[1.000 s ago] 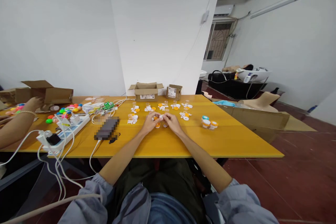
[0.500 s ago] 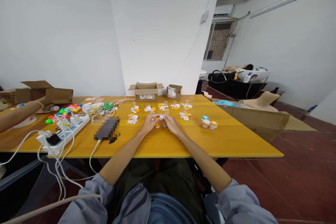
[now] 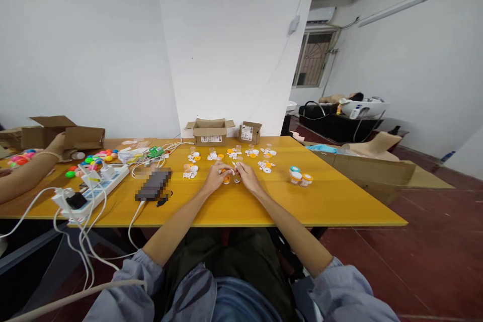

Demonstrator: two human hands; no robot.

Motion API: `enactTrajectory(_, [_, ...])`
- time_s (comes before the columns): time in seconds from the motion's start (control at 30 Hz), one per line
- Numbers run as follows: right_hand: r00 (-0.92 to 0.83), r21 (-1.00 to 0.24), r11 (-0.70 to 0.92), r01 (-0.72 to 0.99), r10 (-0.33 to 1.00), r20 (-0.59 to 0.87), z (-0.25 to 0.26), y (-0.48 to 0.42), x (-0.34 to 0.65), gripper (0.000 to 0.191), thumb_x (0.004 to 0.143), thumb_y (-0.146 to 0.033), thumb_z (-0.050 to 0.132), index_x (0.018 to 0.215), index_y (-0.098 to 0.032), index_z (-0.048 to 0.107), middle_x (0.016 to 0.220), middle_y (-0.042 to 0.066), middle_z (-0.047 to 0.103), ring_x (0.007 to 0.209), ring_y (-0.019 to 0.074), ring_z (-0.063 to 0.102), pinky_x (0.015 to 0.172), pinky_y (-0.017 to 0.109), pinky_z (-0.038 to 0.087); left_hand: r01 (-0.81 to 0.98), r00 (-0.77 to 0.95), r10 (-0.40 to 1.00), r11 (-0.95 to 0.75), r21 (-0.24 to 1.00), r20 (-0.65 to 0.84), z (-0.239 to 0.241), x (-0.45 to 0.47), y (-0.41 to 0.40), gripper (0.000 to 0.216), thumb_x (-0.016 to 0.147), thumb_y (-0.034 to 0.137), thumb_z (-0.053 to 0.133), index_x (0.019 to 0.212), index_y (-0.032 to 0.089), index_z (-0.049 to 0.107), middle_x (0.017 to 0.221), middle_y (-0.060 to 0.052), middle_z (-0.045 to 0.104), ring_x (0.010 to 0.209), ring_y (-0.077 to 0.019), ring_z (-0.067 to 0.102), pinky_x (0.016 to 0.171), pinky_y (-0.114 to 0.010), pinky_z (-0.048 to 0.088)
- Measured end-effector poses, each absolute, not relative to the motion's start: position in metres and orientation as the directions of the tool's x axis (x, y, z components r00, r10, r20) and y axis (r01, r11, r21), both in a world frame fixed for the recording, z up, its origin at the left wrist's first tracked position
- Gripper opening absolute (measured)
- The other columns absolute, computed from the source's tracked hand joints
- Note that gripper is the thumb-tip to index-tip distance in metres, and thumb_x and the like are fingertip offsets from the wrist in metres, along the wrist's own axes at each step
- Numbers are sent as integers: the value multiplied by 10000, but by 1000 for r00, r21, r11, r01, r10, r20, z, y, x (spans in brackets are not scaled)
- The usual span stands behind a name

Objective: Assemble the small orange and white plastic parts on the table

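Note:
My left hand (image 3: 215,177) and my right hand (image 3: 246,176) meet above the middle of the table, fingertips pinched close together. Between them is a small white piece (image 3: 233,167), too small to name more exactly; fingers of both hands close on it. Just under my left fingers sits an orange-and-white round container (image 3: 226,180). A few loose white bits (image 3: 237,181) lie beside it, partly covered by my right hand. Beyond the hands, clusters of white pieces, orange rings and clear cups (image 3: 238,149) are spread in groups.
Three lidded jars (image 3: 296,177) stand to the right. Cardboard boxes (image 3: 210,133) sit at the back. On the left are a power strip (image 3: 98,193), a blurred dark device (image 3: 154,184), cables and coloured balls (image 3: 70,174). Another person's arm (image 3: 33,173) reaches in at far left.
The white piece between my fingertips has turned to a steeper tilt, and my fingers have shifted slightly. The other person's hand has come into view by the left cardboard box.

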State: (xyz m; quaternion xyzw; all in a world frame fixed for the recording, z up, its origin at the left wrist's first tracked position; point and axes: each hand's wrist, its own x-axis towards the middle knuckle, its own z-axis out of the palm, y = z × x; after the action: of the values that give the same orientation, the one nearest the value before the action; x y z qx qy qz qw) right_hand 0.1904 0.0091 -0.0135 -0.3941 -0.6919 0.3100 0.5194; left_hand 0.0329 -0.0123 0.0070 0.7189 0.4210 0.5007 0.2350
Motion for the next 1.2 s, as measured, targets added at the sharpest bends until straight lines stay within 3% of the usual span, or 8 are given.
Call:
enactTrajectory(0.33, [-25, -687, 404, 604, 871, 490, -11, 9, 203, 137, 853, -297, 556, 767, -242, 647, 864, 70, 724, 801, 241, 651, 670, 318, 445, 558, 318, 792, -601, 572, 522, 6, 36, -18, 110, 844, 277, 690, 793, 269, 787, 817, -48, 711, 959, -247, 566, 964, -418, 397])
enactTrajectory(0.6, [-23, -590, 340, 732, 878, 478, -25, 18, 211, 139, 748, -217, 596, 630, -247, 661, 779, 97, 708, 711, 240, 635, 586, 308, 385, 625, 357, 788, -601, 499, 502, 4, 36, -18, 142, 854, 241, 663, 834, 280, 798, 878, -67, 675, 1011, -265, 539, 935, -415, 385])
enactTrajectory(0.7, [-28, -570, 368, 735, 856, 516, -27, 19, 211, 142, 733, -219, 596, 610, -250, 660, 757, 89, 701, 711, 230, 623, 592, 301, 392, 608, 348, 786, -604, 516, 510, 3, 36, -17, 114, 841, 250, 688, 808, 278, 794, 853, -58, 667, 1002, -262, 546, 941, -411, 387])
enactTrajectory(0.83, [-58, -573, 402, 714, 850, 523, -19, 15, 207, 134, 764, -217, 564, 671, -243, 658, 813, 73, 695, 830, 233, 621, 716, 308, 442, 588, 275, 811, -567, 577, 517, 0, 36, -13, 74, 814, 276, 725, 774, 266, 786, 841, -50, 681, 983, -260, 567, 944, -416, 401])
enactTrajectory(1.07, [-284, -537, 536, 652, 829, 482, -8, 3, 200, 59, 803, -263, 597, 805, -234, 649, 942, 44, 656, 928, 225, 581, 835, 334, 449, 451, 157, 844, -523, 724, 512, -1, 30, -2, 197, 800, 406, 699, 689, 256, 762, 717, -41, 705, 829, -236, 619, 859, -370, 488])
enactTrajectory(1.2, [-378, -453, 578, 679, 804, 459, -9, -1, 199, 107, 780, -221, 630, 881, -245, 656, 1031, 46, 653, 988, 235, 566, 861, 356, 439, 397, 150, 863, -500, 769, 483, -1, 29, -2, 221, 826, 378, 658, 697, 227, 754, 718, -35, 721, 754, -207, 645, 775, -332, 518])
